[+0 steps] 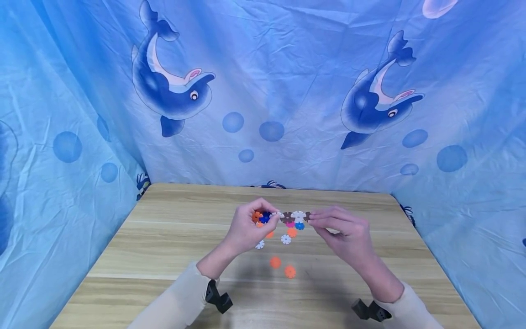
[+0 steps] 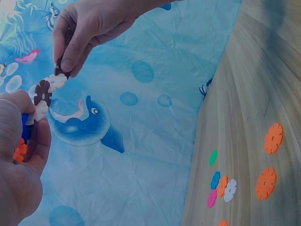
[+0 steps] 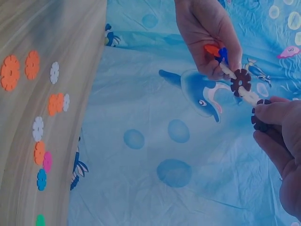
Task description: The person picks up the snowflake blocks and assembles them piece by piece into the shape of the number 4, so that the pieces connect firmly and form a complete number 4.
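Note:
A chain of notched snowflake discs is held above the table between both hands. From left to right run an orange disc [image 1: 256, 216], a dark blue disc [image 1: 265, 217], a white disc, a brown disc [image 3: 241, 82], another white disc [image 1: 298, 216] and a brown end disc [image 3: 259, 123]. My left hand [image 1: 246, 228] pinches the first white disc [image 2: 40, 111] between thumb and finger, with the orange and blue discs partly hidden behind the fingers. At the chain's other end, my right hand [image 1: 347, 230] pinches the brown end disc.
Loose discs lie on the wooden table [image 1: 164, 256]: several orange ones [image 1: 290, 272], white ones [image 1: 286, 239], a pink [image 3: 47, 161], a light blue [image 3: 42, 179] and a green [image 2: 213, 157]. A blue dolphin-print cloth [image 1: 287, 68] hangs behind and at both sides.

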Demonstrator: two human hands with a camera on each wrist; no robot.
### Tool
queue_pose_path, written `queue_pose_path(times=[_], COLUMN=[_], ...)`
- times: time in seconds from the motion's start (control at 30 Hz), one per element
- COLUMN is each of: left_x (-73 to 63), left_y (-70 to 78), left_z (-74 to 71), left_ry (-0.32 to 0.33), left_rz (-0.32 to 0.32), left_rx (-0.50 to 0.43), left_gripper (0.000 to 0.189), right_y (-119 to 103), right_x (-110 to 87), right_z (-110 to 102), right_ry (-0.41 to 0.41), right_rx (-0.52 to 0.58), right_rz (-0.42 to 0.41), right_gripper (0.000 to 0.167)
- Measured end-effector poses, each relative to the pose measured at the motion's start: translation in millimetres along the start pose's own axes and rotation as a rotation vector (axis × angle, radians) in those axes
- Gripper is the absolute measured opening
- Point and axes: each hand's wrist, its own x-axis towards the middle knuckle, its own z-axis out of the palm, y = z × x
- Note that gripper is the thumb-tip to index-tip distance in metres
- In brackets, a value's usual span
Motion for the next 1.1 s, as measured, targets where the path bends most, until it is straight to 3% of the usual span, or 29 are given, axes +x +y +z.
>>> queue_pose_path(times=[0.27, 0.57, 0.8, 1.1], left_x=[0.3, 0.8, 3.4, 3.1], left_y=[-1.7, -2.8, 3.4, 6.4], left_z=[-0.2, 0.8, 2.0, 0.2], left_ry=[-0.011, -0.018, 0.022, 0.045], left_rz=[0.035, 0.028, 0.028, 0.040], left_rx=[-0.009, -0.010, 0.032, 0.041], left_gripper=[0.012, 0.012, 0.008, 0.017], right_y=[0, 3, 4, 9], right_x=[4.5, 5.6, 4.7, 5.9], right_z=[-2, -2, 1, -1], right_ry=[-0.023, -0.051, -0.028, 0.000], right_rx=[-0.030, -0.022, -0.060, -0.123], right_rz=[-0.054, -0.119, -0.102, -0.081], right_gripper=[0.031, 0.028, 0.030, 0.031])
